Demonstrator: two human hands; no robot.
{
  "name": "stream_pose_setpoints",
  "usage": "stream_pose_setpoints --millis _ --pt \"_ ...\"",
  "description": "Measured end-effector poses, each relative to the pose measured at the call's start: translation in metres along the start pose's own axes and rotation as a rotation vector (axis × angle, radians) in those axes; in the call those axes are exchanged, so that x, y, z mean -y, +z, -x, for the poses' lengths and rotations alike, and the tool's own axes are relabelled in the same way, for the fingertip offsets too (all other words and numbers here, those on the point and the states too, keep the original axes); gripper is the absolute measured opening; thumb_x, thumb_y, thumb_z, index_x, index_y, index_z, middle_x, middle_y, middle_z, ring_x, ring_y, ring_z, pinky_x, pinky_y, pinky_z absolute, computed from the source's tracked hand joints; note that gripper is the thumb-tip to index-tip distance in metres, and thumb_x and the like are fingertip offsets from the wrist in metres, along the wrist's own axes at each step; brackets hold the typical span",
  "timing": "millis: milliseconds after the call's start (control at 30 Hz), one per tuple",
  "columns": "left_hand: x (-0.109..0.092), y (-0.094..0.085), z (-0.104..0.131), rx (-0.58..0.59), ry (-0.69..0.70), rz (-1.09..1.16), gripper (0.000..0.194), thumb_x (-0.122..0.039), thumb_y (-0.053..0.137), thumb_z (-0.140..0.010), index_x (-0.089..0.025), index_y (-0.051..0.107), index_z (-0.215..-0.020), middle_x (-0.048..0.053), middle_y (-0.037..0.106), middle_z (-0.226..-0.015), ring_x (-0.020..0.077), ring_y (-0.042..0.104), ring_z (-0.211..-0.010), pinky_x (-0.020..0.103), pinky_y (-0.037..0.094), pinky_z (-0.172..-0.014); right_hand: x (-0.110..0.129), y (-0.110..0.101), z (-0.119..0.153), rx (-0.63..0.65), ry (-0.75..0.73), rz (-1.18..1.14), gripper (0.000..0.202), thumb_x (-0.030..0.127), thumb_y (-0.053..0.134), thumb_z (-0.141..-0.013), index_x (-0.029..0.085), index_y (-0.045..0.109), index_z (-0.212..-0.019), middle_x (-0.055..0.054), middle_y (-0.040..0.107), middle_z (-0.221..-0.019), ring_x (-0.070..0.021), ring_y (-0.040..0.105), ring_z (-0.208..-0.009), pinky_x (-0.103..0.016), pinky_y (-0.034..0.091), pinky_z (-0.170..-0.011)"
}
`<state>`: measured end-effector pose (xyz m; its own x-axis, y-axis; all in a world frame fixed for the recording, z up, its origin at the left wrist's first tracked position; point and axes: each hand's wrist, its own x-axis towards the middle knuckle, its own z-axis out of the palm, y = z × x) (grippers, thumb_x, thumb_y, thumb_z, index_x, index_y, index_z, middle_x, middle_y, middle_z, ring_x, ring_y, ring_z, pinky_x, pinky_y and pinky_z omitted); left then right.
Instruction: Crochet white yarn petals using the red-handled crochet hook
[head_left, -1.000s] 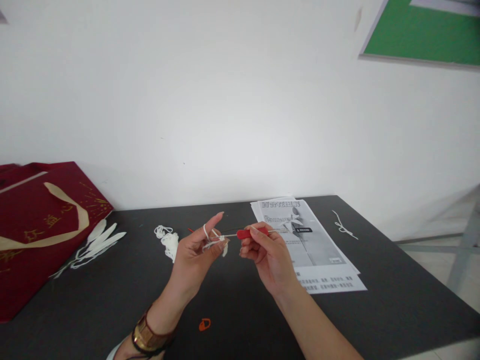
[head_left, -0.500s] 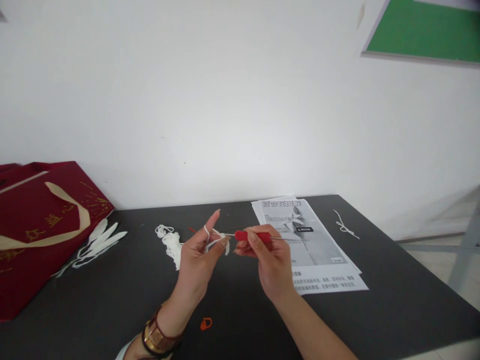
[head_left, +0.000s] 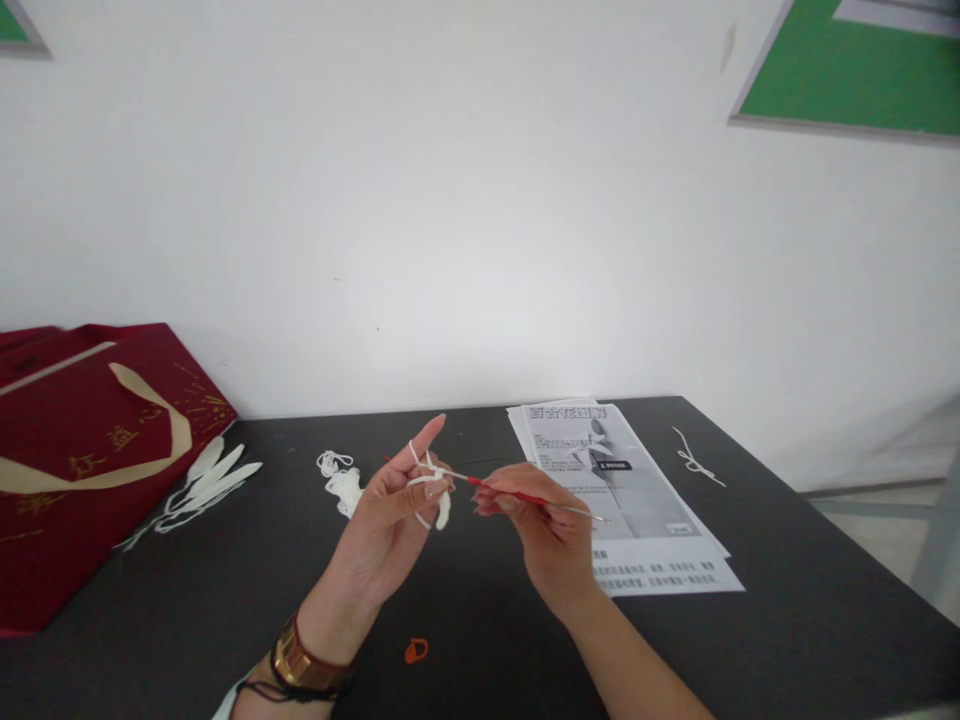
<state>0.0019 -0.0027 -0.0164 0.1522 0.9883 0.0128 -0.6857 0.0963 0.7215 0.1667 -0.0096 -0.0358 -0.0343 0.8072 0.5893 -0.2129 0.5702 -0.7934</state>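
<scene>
My left hand (head_left: 397,510) pinches a small white crochet piece (head_left: 443,508) between thumb and fingers. White yarn loops round its raised index finger. In my right hand (head_left: 551,520) is a red-handled crochet hook (head_left: 525,495), held like a pen, with its bare metal end sticking out to the right. The hook's other tip meets the yarn at the top of the crochet piece; the exact stitch is too small to make out. Behind my left hand lies a bundle of white yarn (head_left: 345,490), partly hidden by it.
Several white crocheted petals (head_left: 214,480) lie beside a dark red bag (head_left: 67,540) on the left. Printed sheets (head_left: 660,510) are under and behind my right hand. An orange stitch marker (head_left: 416,651) rests in front, and a tied white string (head_left: 697,462) at the right.
My right hand has turned the hook, so its handle now shows edge-on and slants down to the right. The crochet piece has tilted and hangs lower from my left fingers. The view has shifted slightly.
</scene>
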Motion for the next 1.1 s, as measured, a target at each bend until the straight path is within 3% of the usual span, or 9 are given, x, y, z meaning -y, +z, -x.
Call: stream_pose_setpoints --millis 133,367,600,967,1100 --pt "-0.003 0.000 0.002 0.035 0.063 -0.016 0.063 -0.007 0.074 -0.070 -0.018 0.058 -0.130 -0.003 0.055 -0.068 0.0099 0.053 -0.068 0.019 0.044 -0.064 0.003 -0.004 -0.006 -0.042 0.093 -0.196 0.013 0.017 0.064 -0.087 0.024 0.073 -0.092 -0.001 0.069 -0.081 -0.0145 0.068 -0.068 -0.027 0.059 -0.060" --pt "-0.005 -0.001 0.003 0.080 0.086 -0.050 0.061 -0.006 0.072 -0.072 -0.020 0.059 -0.130 -0.003 0.055 -0.067 0.0109 0.054 -0.070 0.020 0.043 -0.062 0.009 -0.011 -0.010 -0.060 0.138 -0.274 0.007 0.021 0.068 -0.085 0.022 0.073 -0.089 -0.001 0.068 -0.076 -0.0135 0.068 -0.065 -0.026 0.060 -0.059" --pt "-0.010 -0.005 0.003 0.131 0.023 -0.059 0.063 -0.004 0.074 -0.067 -0.015 0.061 -0.128 -0.002 0.054 -0.067 0.0111 0.051 -0.070 0.021 0.042 -0.063 0.011 -0.015 -0.012 -0.034 0.159 -0.310 0.006 0.023 0.068 -0.085 0.021 0.073 -0.088 0.000 0.068 -0.077 -0.0124 0.068 -0.062 -0.025 0.061 -0.060" --pt "-0.014 -0.008 0.001 0.228 -0.090 0.014 0.068 -0.005 0.076 -0.061 -0.008 0.061 -0.127 -0.002 0.053 -0.062 0.0116 0.048 -0.065 0.023 0.038 -0.060 0.017 -0.024 -0.016 0.083 0.075 -0.272 0.008 0.019 0.067 -0.085 0.022 0.074 -0.087 -0.001 0.067 -0.079 -0.0137 0.068 -0.065 -0.028 0.062 -0.060" --pt "-0.014 -0.008 0.001 0.250 -0.063 -0.109 0.063 -0.008 0.076 -0.065 -0.013 0.063 -0.126 -0.001 0.056 -0.061 0.0122 0.048 -0.065 0.023 0.037 -0.058 0.016 -0.022 -0.017 0.021 0.186 -0.373 0.003 0.022 0.071 -0.082 0.020 0.073 -0.083 -0.001 0.069 -0.073 -0.0128 0.068 -0.061 -0.024 0.061 -0.057"
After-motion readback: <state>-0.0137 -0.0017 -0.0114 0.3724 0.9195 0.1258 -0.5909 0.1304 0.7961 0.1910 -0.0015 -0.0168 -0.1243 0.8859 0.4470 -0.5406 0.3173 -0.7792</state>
